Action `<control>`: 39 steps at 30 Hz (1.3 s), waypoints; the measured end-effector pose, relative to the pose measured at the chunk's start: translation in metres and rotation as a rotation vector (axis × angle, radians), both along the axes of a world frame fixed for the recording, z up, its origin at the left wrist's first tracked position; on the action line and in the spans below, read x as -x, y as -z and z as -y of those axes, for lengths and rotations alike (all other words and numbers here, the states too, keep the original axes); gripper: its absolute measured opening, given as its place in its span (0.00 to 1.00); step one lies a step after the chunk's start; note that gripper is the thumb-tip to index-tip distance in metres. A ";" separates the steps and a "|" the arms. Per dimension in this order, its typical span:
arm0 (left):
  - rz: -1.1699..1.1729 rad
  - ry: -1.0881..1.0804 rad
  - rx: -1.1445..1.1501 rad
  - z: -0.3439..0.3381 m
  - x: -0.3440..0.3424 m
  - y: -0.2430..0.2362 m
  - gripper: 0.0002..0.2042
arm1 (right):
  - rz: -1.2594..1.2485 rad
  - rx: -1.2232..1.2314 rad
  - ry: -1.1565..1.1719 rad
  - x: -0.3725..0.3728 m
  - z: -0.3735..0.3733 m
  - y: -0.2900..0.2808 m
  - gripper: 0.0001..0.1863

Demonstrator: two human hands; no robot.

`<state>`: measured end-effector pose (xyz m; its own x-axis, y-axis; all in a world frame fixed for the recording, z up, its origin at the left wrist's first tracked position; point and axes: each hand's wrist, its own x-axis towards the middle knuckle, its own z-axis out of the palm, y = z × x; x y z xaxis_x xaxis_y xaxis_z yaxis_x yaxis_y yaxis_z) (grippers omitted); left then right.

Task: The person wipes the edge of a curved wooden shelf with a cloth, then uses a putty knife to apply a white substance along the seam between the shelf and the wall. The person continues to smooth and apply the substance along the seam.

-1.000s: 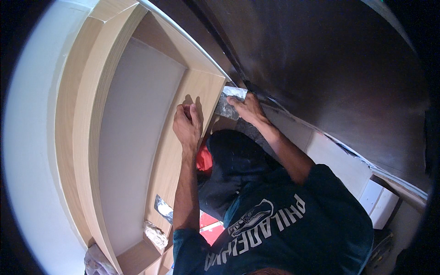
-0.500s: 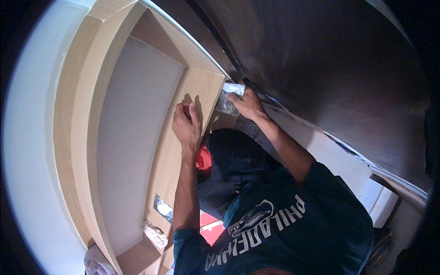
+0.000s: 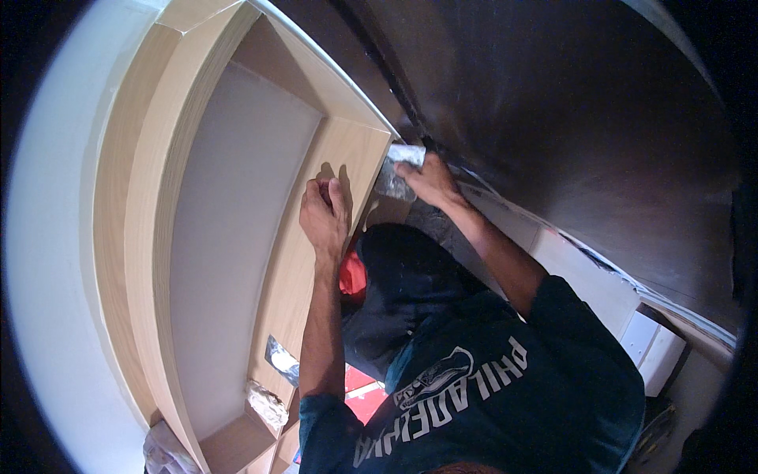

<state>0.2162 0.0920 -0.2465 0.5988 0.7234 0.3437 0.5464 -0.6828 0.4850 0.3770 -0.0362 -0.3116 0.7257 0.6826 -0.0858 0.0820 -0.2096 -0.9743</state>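
My right hand (image 3: 429, 181) grips a flat metal putty blade (image 3: 399, 171) with white paste along its far edge. The blade lies against the end of the pale wooden shelf unit (image 3: 347, 150), close to the dark panel. My left hand (image 3: 324, 213) hovers above the same wooden board, with its fingers curled in toward the thumb. What those fingers hold, if anything, is hidden. Nearer to me on the board rests a second flat blade (image 3: 281, 360) with a white smear. Beside it sits a crumpled whitish bag (image 3: 267, 406).
A large dark panel (image 3: 568, 118) rises on the right. On the left is a pale wall (image 3: 59, 237) behind the wooden frame. A greyish cloth (image 3: 167, 450) hangs at the lower left. To my right is a white box (image 3: 651, 347). Something red (image 3: 353, 276) shows beside my leg.
The view has shifted very slightly. Both hands keep almost the same places and grips, and the blade remains at the shelf's end.
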 end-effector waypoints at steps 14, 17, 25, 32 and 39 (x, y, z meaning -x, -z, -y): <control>0.007 0.021 -0.004 0.002 -0.001 -0.004 0.22 | 0.033 0.104 -0.026 -0.010 -0.001 -0.016 0.14; -0.016 0.002 0.002 0.001 0.000 -0.002 0.22 | 0.110 -0.072 0.009 -0.002 0.003 -0.020 0.14; -0.031 0.001 -0.014 0.000 0.000 0.000 0.24 | 0.177 0.047 0.015 -0.012 -0.007 -0.013 0.12; -0.012 0.012 -0.017 0.000 -0.001 -0.001 0.24 | 0.279 0.167 0.030 -0.012 -0.010 -0.007 0.12; -0.023 0.010 -0.005 0.002 -0.001 -0.003 0.23 | 0.255 0.070 0.024 -0.006 -0.006 -0.016 0.12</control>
<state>0.2168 0.0900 -0.2434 0.6142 0.7154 0.3330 0.5503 -0.6907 0.4691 0.3826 -0.0304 -0.2955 0.7456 0.6640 0.0555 0.3177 -0.2810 -0.9056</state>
